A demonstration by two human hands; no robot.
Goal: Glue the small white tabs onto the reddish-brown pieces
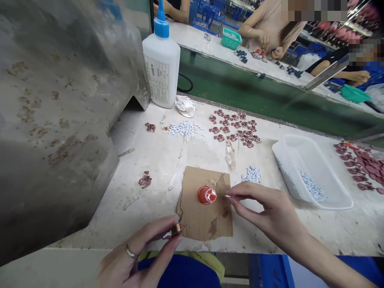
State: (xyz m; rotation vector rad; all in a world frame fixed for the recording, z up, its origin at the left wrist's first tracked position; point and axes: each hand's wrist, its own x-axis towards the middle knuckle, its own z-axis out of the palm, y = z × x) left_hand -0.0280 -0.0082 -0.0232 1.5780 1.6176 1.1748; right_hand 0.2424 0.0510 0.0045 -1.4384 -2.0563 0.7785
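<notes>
At the near edge of the pale, scuffed worktop (pixel 156 216), the left hand (pixel 141 252) pinches a small dark-brown and tan figure (pixel 174 231) between thumb and forefinger, just left of the torn brown cardboard sheet (pixel 193 226). The right hand (pixel 267 212) grips a tiny white sliver (pixel 228 196) by fingertip and thumb, over the sheet's right edge, apart from the glossy red round pot (pixel 207 195). I'd keep that right pinch light and close to one end, leaving the other end free; so small a piece could easily slip or turn. The left grip looks sensible to me: steady, with part of the figure exposed. Sleeves and wrists should stay clear of the loose pale-blue pile (pixel 251 174) beyond the right hand.
</notes>
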